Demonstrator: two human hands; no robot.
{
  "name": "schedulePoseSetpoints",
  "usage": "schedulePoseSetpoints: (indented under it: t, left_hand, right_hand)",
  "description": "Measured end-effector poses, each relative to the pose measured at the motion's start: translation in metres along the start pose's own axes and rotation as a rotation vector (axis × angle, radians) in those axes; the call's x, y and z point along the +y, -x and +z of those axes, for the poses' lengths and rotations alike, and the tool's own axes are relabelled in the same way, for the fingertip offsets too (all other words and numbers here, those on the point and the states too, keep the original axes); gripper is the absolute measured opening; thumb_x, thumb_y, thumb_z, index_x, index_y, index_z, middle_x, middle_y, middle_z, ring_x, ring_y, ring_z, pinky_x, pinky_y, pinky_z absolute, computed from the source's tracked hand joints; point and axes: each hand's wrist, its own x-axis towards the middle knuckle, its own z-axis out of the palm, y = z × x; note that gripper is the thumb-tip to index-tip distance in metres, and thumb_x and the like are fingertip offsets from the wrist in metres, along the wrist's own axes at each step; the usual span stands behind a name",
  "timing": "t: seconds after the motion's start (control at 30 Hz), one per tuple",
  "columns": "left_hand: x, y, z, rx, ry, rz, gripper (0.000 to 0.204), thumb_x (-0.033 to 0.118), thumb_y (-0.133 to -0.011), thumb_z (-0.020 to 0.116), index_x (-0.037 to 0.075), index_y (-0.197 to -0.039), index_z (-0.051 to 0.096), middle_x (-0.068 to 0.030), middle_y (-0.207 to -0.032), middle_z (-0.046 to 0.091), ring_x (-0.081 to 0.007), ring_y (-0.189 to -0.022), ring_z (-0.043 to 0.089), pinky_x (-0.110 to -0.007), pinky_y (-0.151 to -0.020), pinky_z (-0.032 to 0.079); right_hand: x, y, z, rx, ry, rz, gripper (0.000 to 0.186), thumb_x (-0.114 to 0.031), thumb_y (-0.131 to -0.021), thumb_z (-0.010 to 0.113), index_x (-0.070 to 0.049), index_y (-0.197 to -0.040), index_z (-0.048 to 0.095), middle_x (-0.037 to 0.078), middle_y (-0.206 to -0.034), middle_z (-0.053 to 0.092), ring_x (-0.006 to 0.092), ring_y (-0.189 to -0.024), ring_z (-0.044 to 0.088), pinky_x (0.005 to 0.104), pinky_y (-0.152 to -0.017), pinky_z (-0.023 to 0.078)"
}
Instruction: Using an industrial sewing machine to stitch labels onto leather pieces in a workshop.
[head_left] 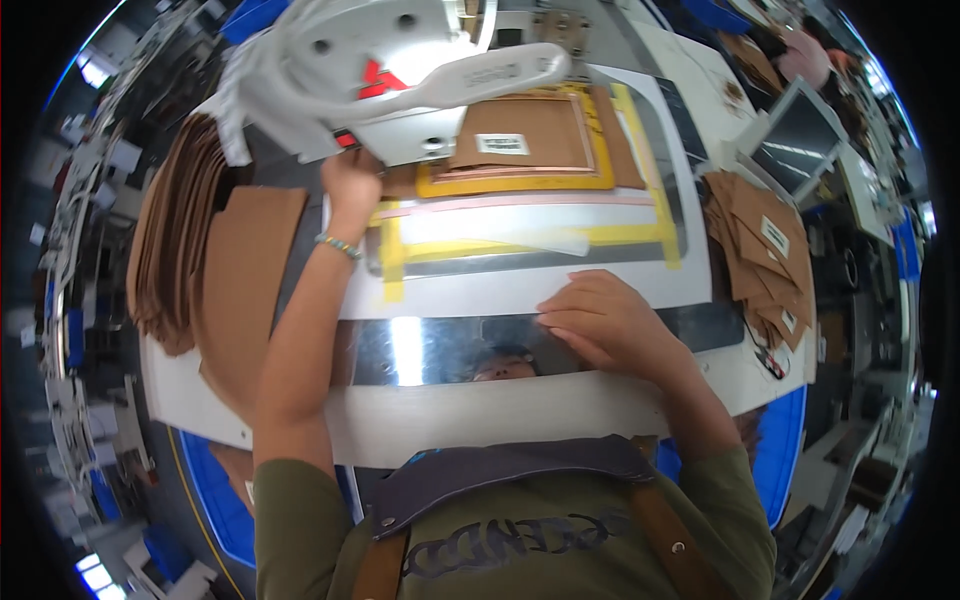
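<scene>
My left hand (352, 183) reaches up to the base of a white machine head (300, 90) with red fittings; its fingertips are hard to make out there. My right hand (590, 318) is open, fingers slightly bent, over the near edge of a white board (660, 290) by a shiny metal strip (430, 350). Beyond it lies a yellow-edged template (515, 183) with a brown fabric piece (555, 145) bearing a white label. Yellow tape (393, 265) lines the board, and a pale loose strip (540, 242) lies across it.
Stacked brown pieces (165, 240) and a flat piece (245, 280) lie at the left, labelled brown pieces (760, 250) at the right, with snips (768, 362) below them. A dark panel (795, 135) stands at the back right. Blue bins (215, 510) flank me below the table.
</scene>
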Motion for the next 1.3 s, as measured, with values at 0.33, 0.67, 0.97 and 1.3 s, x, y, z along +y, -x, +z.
schedulePoseSetpoints:
  t: [0.33, 0.67, 0.97, 1.3]
  left_hand:
    - [-0.073, -0.04, -0.139, 0.266, 0.371, -0.252, 0.022, 0.019, -0.11, 0.065, 0.001, -0.116, 0.077, -0.0026, -0.095, 0.074, -0.0099, -0.087, 0.063, -0.029, -0.077, 0.052]
    - [0.019, 0.069, -0.452, 0.653, 0.052, -0.033, 0.041, 0.005, -0.11, 0.061, 0.006, -0.15, 0.063, -0.0123, -0.123, 0.074, -0.0113, -0.102, 0.071, -0.026, -0.083, 0.059]
    - [-0.071, 0.435, -0.513, 0.92, -0.089, -0.615, 0.049, -0.006, -0.108, 0.054, -0.002, -0.157, 0.055, -0.0168, -0.155, 0.061, -0.0242, -0.13, 0.066, -0.036, -0.106, 0.056]
    - [-0.096, 0.638, -0.484, 0.378, -0.831, -1.197, 0.05, -0.001, -0.105, 0.052, 0.003, -0.154, 0.06, -0.0175, -0.155, 0.064, -0.0345, -0.132, 0.068, -0.042, -0.108, 0.057]
  right_hand:
    - [-0.008, -0.001, -0.001, -0.05, -0.001, 0.005, 0.018, -0.009, -0.094, 0.074, -0.004, -0.111, 0.077, 0.01, -0.116, 0.077, 0.0333, -0.111, 0.071, 0.0478, -0.105, 0.053]
    - [-0.026, -0.007, -0.004, -0.04, 0.062, 0.026, 0.018, -0.002, -0.09, 0.075, -0.001, -0.108, 0.077, 0.013, -0.118, 0.077, 0.0352, -0.108, 0.072, 0.0522, -0.105, 0.056]
    - [-0.024, -0.009, 0.005, -0.07, 0.021, 0.004, 0.019, 0.001, -0.091, 0.07, 0.001, -0.109, 0.077, 0.014, -0.119, 0.077, 0.0374, -0.111, 0.07, 0.0518, -0.108, 0.053]
    - [-0.027, -0.006, 0.003, -0.095, -0.001, 0.04, 0.02, 0.001, -0.091, 0.07, 0.001, -0.111, 0.077, 0.015, -0.124, 0.074, 0.0383, -0.115, 0.068, 0.0509, -0.11, 0.052]
